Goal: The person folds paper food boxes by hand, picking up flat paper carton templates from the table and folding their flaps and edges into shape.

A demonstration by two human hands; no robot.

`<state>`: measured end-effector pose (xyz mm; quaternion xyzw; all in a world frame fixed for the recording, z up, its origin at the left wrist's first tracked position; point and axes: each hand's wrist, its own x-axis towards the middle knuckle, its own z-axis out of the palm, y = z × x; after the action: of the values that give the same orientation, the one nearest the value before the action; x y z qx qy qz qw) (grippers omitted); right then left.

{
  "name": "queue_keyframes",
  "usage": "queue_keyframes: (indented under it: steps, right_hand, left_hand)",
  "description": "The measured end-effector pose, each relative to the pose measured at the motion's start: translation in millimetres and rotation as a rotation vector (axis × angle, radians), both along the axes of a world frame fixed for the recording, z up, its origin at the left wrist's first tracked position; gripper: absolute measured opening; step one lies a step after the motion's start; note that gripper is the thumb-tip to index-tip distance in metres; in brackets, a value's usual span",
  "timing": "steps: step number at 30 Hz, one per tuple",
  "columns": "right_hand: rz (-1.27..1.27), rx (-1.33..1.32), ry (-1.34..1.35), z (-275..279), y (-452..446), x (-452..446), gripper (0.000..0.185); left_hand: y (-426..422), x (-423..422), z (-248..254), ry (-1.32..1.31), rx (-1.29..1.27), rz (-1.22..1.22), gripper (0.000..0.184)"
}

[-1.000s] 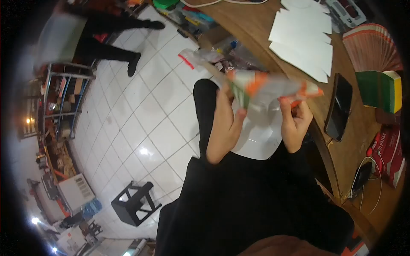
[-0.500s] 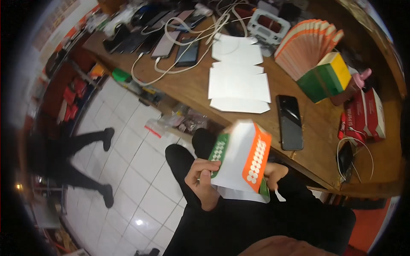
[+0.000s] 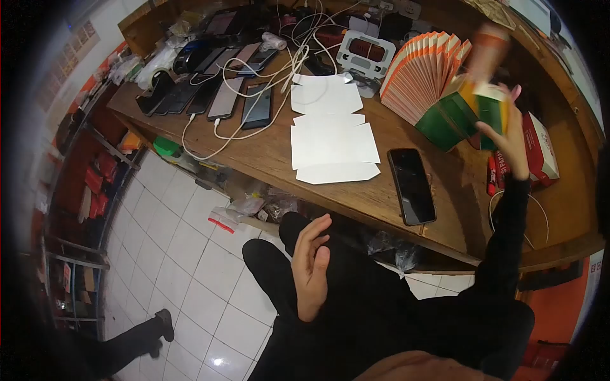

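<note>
Above my lap, my left hand [image 3: 311,267] is empty, its fingers stretched out and the thumb apart. My right hand [image 3: 513,140] reaches over the right side of the desk. It grips a folded green, white and orange carton [image 3: 489,108], blurred by motion. Close beside that carton lies a fanned stack of similar folded cartons [image 3: 419,76], orange-edged with green lower ends. An unfolded white carton blank [image 3: 333,146] lies flat in the middle of the desk. Between the blank and my right arm rests a dark smartphone [image 3: 413,187].
Several phones, one of them [image 3: 257,106], lie at the desk's left among tangled white cables [image 3: 295,60]. A grey plastic frame [image 3: 365,54] stands behind the blank. Red and white boxes [image 3: 540,149] sit at right. Another person's leg [image 3: 133,343] shows on the tiled floor.
The carton has gone from both hands over my lap to my right hand, up beside the fanned stack. My left hand has let go and opened. The other person's legs have shifted.
</note>
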<state>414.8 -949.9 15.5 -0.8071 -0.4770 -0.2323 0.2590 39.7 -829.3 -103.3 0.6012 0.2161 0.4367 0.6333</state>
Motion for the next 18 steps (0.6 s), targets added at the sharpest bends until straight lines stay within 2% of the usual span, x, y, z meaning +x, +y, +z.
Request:
queue_keyframes:
  steps: [1,2,4,7,11,13,14,17,18]
  right_hand:
    - [-0.005,-0.229,-0.083,5.7,4.5,19.5,0.091]
    - [-0.007,-0.230,-0.079,14.2,16.6,18.3,0.091]
    - [-0.407,-0.594,-0.135,37.4,49.2,1.3,0.099]
    - [-0.442,-0.733,-0.023,40.6,77.5,16.3,0.101]
    - [-0.237,-0.667,0.030,-5.8,81.5,71.6,0.101]
    - [-0.271,-0.359,-0.189,-30.5,72.6,58.4,0.099]
    - [-0.197,-0.245,-0.275,-40.9,66.2,60.1,0.098]
    - [-0.123,-0.154,-0.344,-51.4,59.3,68.4,0.098]
    - [-0.287,-0.291,-0.310,-46.3,62.6,58.6,0.099]
  left_hand:
    - [0.6,-0.3,-0.9,0.010,0.021,0.017,0.037]
    - [0.2,-0.8,0.1,0.014,0.020,0.015,0.037]
    - [0.0,0.2,2.1,0.036,0.000,0.011,0.032]
    - [-2.8,-0.9,1.8,0.035,-0.012,0.022,0.030]
    - [-2.4,-5.0,2.3,0.063,-0.021,0.049,0.028]
    - [-1.9,-5.1,3.9,0.029,-0.068,0.089,0.029]
    - [-1.6,-3.9,3.1,0.009,-0.063,0.112,0.029]
    - [-0.7,-7.2,-2.1,-0.014,-0.062,0.068,0.028]
    - [-1.2,-8.8,-3.6,-0.033,-0.063,0.055,0.028]
